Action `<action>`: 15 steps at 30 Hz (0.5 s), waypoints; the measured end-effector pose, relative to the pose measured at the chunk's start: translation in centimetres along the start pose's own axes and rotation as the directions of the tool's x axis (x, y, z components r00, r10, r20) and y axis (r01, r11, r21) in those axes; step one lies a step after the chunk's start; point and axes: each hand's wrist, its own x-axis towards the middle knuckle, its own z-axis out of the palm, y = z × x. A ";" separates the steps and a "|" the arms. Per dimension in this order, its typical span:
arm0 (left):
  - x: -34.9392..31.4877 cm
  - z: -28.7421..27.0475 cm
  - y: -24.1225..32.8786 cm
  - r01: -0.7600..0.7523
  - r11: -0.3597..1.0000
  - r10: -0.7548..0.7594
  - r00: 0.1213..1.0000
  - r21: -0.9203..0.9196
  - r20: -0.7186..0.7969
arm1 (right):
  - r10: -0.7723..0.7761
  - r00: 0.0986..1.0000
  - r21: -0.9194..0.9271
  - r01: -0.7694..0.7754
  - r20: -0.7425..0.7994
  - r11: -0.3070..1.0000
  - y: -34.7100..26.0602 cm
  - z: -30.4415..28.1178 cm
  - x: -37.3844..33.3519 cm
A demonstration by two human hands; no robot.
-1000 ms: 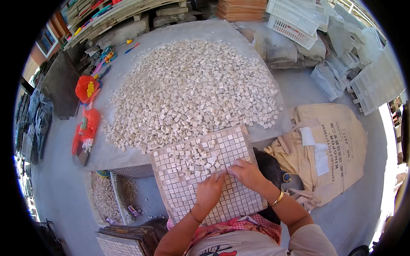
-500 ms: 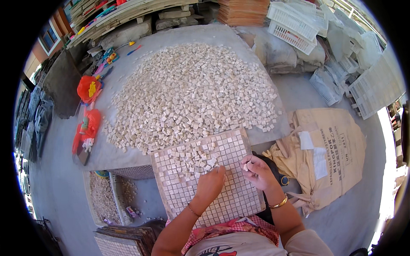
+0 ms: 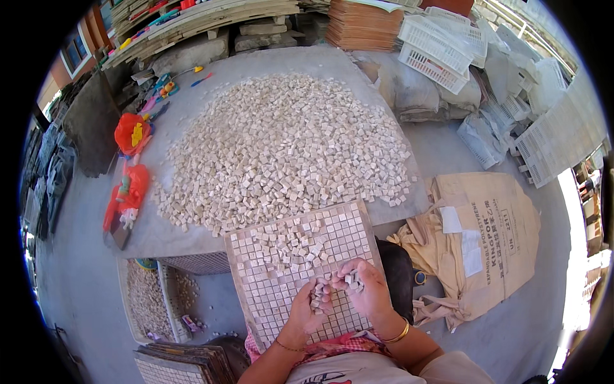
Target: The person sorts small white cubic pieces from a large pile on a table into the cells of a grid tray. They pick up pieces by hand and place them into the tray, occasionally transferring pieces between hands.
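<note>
The left hand [image 3: 308, 313] and right hand [image 3: 371, 292] each cup small whitish square stone tiles [image 3: 354, 282], above a rectangular beige gridded tray [image 3: 244, 288]

The left hand [image 3: 304, 315] and right hand [image 3: 372, 296] have turned upward, now showing clustered tiles [image 3: 353, 281].

Daylight is brightening the mosaic tile panel [image 3: 272, 297]; glare is whitening the right rim; fisheye distortion is bending edges.

Head view: left fisheye of a head-worn side-by-side pair, facing down and forward. Bare left hand [image 3: 311, 304] and bare right hand [image 3: 363, 288] near, below centre; flat grey worktop [image 3: 157, 235] beyond; stacked white plastic crates [image 3: 437, 50] far, upper right.
</note>
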 end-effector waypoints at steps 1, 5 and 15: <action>-1.1 1.4 -0.8 0.006 1.000 -0.009 0.989 -0.017 -0.150 | -0.086 0.991 -0.119 0.098 0.101 0.988 0.7 0.6 -0.5; -1.7 -1.8 -1.6 0.027 0.996 -0.035 0.994 -0.081 -0.104 | -0.174 0.892 -0.747 0.446 0.418 0.492 2.5 2.2 -1.7; -5.3 -3.9 0.1 0.065 0.923 -0.062 0.998 -0.379 0.020 | -0.057 0.891 -0.860 0.417 0.451 -0.294 2.4 -2.2 2.0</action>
